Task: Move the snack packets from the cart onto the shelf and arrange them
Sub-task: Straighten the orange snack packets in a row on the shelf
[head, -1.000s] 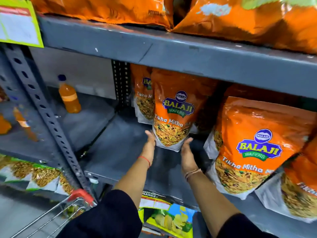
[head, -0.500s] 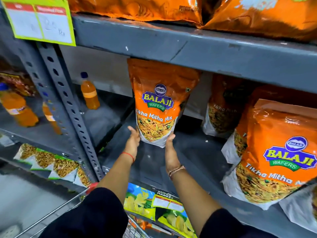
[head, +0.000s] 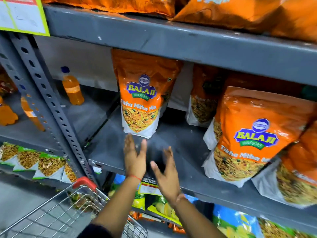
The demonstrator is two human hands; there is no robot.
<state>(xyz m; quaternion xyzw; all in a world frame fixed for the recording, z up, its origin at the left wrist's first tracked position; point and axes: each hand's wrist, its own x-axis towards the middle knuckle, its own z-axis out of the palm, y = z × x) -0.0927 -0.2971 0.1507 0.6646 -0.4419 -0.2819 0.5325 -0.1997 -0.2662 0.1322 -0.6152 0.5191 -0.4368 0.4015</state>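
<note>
The packet [head: 143, 98] stands upright near the shelf's [head: 109, 140] left edge, alone, so its label faces out. Both hands, left [head: 134, 158] and right [head: 165, 176], hang wide and empty just before it. The cart [head: 56, 213] waits below.

I see one packet [head: 142, 93] upright at the shelf's [head: 180, 145] back, more packets [head: 253, 134] to its right, bottles [head: 72, 85] left beyond the upright post [head: 51, 100], the cart [head: 68, 208] below.
</note>
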